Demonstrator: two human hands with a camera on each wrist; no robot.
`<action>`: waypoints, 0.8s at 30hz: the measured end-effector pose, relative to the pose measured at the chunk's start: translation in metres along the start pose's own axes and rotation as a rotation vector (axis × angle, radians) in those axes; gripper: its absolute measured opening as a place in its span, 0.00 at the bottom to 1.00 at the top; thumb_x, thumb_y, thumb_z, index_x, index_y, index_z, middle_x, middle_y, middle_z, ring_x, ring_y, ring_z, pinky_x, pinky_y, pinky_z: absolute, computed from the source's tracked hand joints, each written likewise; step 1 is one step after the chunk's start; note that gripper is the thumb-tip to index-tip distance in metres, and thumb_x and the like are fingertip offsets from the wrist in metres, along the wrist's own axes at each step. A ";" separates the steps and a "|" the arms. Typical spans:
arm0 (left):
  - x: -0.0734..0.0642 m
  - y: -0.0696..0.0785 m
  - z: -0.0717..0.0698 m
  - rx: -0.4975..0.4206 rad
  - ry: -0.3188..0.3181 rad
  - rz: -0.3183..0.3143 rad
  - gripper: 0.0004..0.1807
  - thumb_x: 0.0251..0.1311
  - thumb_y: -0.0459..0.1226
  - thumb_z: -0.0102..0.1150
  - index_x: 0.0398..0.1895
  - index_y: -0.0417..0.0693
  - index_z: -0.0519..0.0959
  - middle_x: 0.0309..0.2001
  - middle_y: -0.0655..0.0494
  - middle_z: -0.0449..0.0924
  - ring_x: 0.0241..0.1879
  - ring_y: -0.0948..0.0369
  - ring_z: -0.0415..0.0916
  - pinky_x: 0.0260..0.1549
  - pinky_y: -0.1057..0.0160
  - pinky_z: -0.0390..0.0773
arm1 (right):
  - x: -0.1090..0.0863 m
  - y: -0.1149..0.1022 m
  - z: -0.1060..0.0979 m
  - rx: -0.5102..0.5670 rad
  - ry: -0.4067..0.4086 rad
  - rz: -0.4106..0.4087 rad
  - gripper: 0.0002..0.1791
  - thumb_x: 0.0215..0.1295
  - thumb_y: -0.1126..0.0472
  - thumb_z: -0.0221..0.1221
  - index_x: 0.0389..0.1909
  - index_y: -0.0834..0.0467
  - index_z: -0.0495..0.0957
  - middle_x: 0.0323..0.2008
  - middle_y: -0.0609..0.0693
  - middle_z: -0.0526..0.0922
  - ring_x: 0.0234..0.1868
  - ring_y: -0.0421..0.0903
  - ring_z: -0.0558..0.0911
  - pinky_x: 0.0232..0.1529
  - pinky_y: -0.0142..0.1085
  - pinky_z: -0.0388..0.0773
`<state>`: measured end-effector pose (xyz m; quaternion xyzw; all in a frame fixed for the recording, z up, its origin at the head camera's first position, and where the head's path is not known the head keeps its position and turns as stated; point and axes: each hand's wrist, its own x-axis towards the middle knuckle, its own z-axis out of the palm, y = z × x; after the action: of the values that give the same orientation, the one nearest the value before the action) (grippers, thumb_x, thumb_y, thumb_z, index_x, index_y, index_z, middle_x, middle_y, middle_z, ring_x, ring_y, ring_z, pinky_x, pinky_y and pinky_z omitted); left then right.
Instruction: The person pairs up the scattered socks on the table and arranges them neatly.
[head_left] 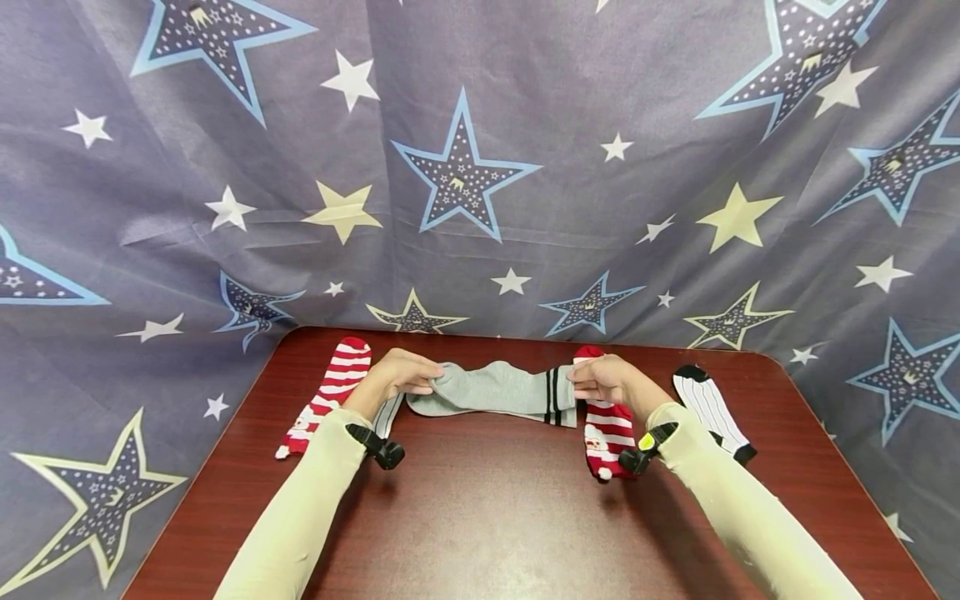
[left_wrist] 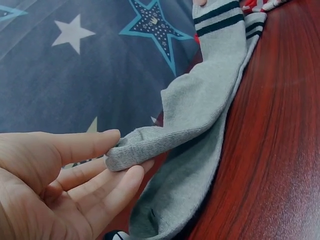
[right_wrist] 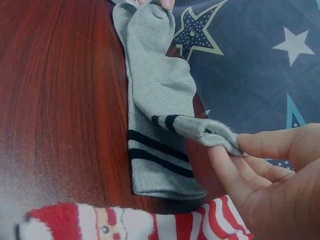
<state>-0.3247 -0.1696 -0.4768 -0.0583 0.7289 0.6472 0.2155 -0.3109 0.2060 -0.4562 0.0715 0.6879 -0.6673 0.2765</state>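
A grey sock [head_left: 491, 382] with two black bands at its cuff is stretched sideways between both hands over the far part of the table. My left hand [head_left: 401, 372] pinches its toe end between thumb and fingers. At the cuff, the thumb and fingers of my right hand [head_left: 611, 382] pinch the edge. Under it lies a second grey sock [right_wrist: 160, 175], also banded in black, flat on the wood in the right wrist view. The upper sock partly covers this lower one.
Red-and-white striped Santa socks lie at the left [head_left: 348, 367] and under my right wrist [head_left: 609, 429]. A white sock [head_left: 708, 408] with black stripes rests at the far right; another striped sock [head_left: 386, 415] is partly hidden by my left arm. A starry curtain [head_left: 480, 275] hangs behind the table [head_left: 480, 517].
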 end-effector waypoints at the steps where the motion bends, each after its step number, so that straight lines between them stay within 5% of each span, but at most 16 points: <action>1: 0.000 -0.001 0.000 0.002 0.002 -0.001 0.21 0.61 0.26 0.66 0.57 0.23 0.77 0.27 0.59 0.85 0.29 0.67 0.83 0.33 0.65 0.88 | 0.000 0.000 0.000 0.002 0.003 0.001 0.04 0.73 0.74 0.51 0.42 0.66 0.74 0.26 0.42 0.83 0.31 0.37 0.83 0.39 0.30 0.86; 9: 0.001 -0.003 0.000 0.043 0.027 0.004 0.20 0.59 0.25 0.66 0.54 0.22 0.79 0.26 0.60 0.84 0.28 0.67 0.82 0.31 0.66 0.88 | 0.003 0.001 0.003 -0.009 0.032 0.002 0.07 0.73 0.73 0.53 0.48 0.70 0.71 0.27 0.44 0.83 0.32 0.37 0.83 0.39 0.31 0.86; 24: 0.004 -0.001 0.000 0.035 0.103 -0.020 0.17 0.55 0.22 0.67 0.50 0.23 0.81 0.23 0.60 0.82 0.25 0.68 0.80 0.25 0.69 0.85 | 0.001 0.001 0.006 -0.028 0.079 0.000 0.05 0.71 0.74 0.55 0.44 0.70 0.73 0.25 0.45 0.83 0.29 0.38 0.83 0.39 0.32 0.87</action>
<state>-0.3275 -0.1691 -0.4795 -0.0949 0.7497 0.6282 0.1854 -0.3099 0.1997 -0.4575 0.0938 0.7076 -0.6543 0.2500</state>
